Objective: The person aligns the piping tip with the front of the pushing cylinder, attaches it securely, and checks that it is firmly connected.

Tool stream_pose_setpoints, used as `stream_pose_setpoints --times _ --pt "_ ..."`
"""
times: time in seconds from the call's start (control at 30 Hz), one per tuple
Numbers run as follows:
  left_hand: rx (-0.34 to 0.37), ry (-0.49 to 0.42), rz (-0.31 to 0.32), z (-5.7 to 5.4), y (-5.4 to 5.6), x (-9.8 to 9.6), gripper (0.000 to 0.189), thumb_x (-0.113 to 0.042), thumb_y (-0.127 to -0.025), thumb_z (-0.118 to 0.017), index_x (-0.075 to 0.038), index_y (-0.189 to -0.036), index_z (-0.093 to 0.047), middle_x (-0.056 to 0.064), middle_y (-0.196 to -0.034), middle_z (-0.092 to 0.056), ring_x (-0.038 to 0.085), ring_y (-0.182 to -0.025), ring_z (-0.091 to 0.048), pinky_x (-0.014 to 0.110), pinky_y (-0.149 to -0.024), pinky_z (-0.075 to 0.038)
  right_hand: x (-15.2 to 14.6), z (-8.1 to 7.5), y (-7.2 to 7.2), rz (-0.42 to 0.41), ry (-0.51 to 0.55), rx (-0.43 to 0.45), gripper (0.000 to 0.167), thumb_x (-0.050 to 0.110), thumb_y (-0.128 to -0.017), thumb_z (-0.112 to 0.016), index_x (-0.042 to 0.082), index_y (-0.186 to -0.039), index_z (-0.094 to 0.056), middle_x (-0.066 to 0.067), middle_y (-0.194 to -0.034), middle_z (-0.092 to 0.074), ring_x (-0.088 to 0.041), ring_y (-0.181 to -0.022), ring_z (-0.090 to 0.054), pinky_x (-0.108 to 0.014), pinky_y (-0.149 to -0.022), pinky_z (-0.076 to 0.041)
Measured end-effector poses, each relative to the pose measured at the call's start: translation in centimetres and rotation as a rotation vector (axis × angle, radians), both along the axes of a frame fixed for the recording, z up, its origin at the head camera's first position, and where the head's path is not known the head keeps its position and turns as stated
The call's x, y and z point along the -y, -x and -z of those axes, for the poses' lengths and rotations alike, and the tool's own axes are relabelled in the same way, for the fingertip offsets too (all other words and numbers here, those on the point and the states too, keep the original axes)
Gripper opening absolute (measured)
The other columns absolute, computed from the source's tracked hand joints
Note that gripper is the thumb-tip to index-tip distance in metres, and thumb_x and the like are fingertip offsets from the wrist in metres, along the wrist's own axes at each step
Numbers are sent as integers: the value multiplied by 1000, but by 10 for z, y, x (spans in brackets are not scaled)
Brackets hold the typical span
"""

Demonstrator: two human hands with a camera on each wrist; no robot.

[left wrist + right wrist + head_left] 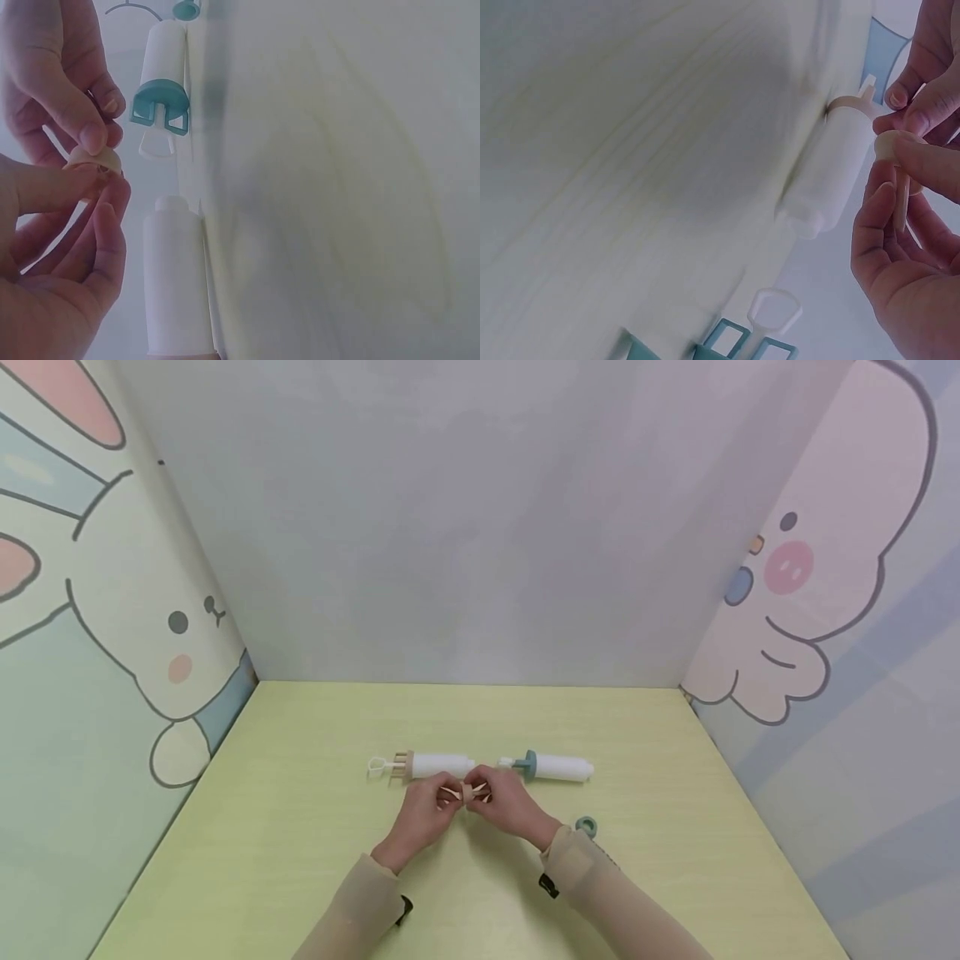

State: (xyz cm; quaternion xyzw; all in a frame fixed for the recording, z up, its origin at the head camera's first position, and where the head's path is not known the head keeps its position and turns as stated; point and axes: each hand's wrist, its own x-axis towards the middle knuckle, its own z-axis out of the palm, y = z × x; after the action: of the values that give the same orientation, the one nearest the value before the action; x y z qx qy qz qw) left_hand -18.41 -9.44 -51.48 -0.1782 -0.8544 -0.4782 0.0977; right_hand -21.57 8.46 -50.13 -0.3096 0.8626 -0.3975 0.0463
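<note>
Both hands meet at the middle of the table over a small beige cap-like piece (468,793). My left hand (423,817) pinches one side of it between thumb and fingers. From the other side my right hand (512,803) pinches it too; a short flat beige stem (901,201) shows by the right fingers in the right wrist view. Just behind the hands lies a white syringe-like tube (441,766) with a beige flange and a white ring handle pointing left. To its right lies a second white syringe-like tube (564,767), with a teal flange; its handle end faces the right hand.
A small teal ring-shaped piece (587,827) lies on the table by the right forearm. The pale yellow table (300,735) meets a plain back wall (465,527), with cartoon-printed side walls to left and right.
</note>
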Motion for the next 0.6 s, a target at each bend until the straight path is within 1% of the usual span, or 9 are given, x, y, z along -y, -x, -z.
stream_pose_setpoints --times 0.3,0.4,0.6 --pt "14 25 -39 1 1 1 14 -8 -81 -77 -12 -91 -69 0 -87 -68 8 -74 -63 25 -62 -51 -1 -1 -1 7 13 31 25 1 -84 -71 9 -106 -63 -2 -101 -65 -13 -88 -65 -23 -72 -51" --pt "21 22 -53 1 0 1 14 -8 -80 -78 -12 -90 -69 1 -87 -68 7 -71 -62 25 -62 -50 -2 -1 -1 10 21 41 25 1 -84 -71 9 -106 -63 -2 -101 -65 -13 -88 -65 -23 -72 -50" --pt "21 11 -57 1 1 2 13 -9 -79 -78 -13 -87 -69 -1 -86 -68 7 -69 -61 26 -60 -50 -3 0 -1 11 31 46 25 2 -83 -72 9 -105 -63 -1 -100 -64 -12 -87 -64 -23 -72 -51"
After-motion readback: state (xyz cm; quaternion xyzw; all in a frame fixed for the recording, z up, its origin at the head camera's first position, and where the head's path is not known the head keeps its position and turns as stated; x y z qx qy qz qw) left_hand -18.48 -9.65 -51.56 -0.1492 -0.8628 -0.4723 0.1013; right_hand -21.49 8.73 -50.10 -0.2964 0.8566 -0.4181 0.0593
